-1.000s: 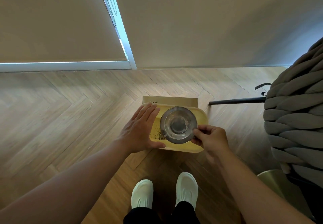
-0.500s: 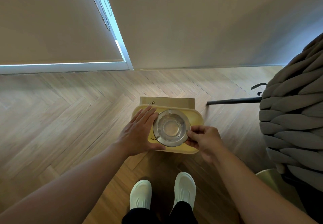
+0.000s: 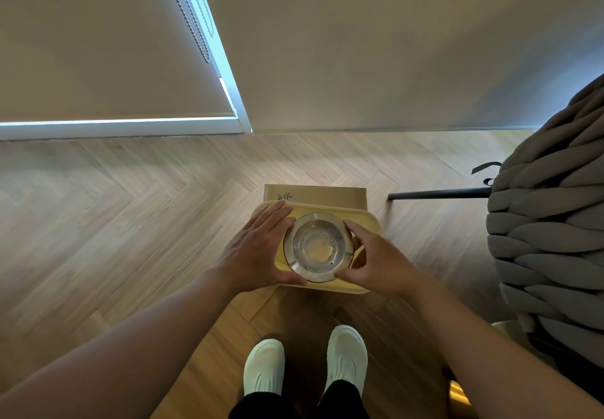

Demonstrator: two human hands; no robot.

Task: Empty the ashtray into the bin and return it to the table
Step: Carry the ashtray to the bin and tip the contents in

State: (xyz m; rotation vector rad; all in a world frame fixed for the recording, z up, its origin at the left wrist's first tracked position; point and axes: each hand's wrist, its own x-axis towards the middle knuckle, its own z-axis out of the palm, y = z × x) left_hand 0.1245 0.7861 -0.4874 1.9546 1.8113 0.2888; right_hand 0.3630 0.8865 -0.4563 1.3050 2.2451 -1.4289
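Note:
A round, shiny ashtray faces up, level, just above the open yellow bin on the floor. Only a few dark specks cling inside its bowl. My left hand cups its left side, fingers flat along the rim and thumb curled under the near edge. On the other side, my right hand grips it with the forefinger over the far rim and the thumb at the near rim. Most of the bin's inside is hidden by the ashtray and my hands.
A cardboard box marked "#46" stands against the bin's far side. A chunky grey knitted chair with a black leg fills the right. My white shoes stand just before the bin. Herringbone wood floor spreads to the left.
My right hand shifted from pinching the ashtray's near right rim to cupping its right side. My left hand closed in against its left side. The ashtray now sits lower and more centred over the bin.

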